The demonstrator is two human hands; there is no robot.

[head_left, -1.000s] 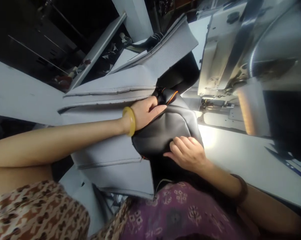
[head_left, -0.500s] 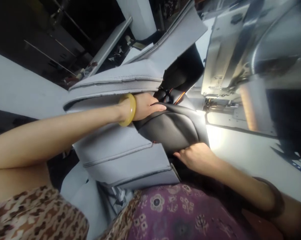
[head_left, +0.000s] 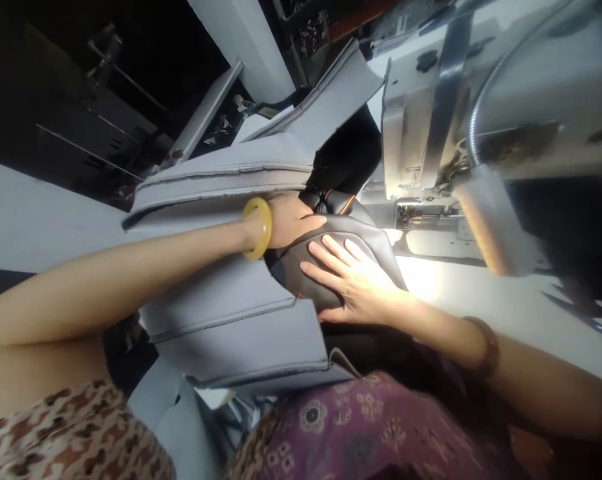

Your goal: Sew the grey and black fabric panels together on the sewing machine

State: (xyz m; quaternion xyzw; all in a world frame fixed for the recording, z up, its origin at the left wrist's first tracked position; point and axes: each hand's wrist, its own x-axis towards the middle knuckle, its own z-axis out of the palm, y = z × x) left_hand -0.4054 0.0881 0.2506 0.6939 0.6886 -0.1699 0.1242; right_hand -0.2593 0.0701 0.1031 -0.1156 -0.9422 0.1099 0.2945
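Farthest left of the fingers, a grey padded panel (head_left: pixel 231 317) is hanging off toward the lap, its stitched lower edge running free with open room below it. A second grey panel (head_left: pixel 221 175) is lying folded behind the wrist, its long seamed edge passing just beyond the knuckles.

The left hand (head_left: pixel 291 220), with a yellow bangle (head_left: pixel 259 228) at its wrist, is closing on the top edge of the dark leather piece (head_left: pixel 287 268). The thumb is lying along the fold and the other fingers are curling out of sight behind it. Just past those fingertips an orange-stitched corner (head_left: pixel 348 202) is poking up.

The right hand (head_left: pixel 353 285) is lying flat on the same dark piece – fingers (head_left: pixel 325 248) spread wide, gripping nothing, their tips nearly touching the left thumb. The leather is bulging between the two hands, and its right edge is sloping down just beside the right knuckles.

Right of the fingers, the sewing machine (head_left: pixel 431 113) is standing close, its head overhanging a brightly lit gap. The white tabletop (head_left: pixel 501 313) is stretching bare beyond the right wrist – the widest free room in view.
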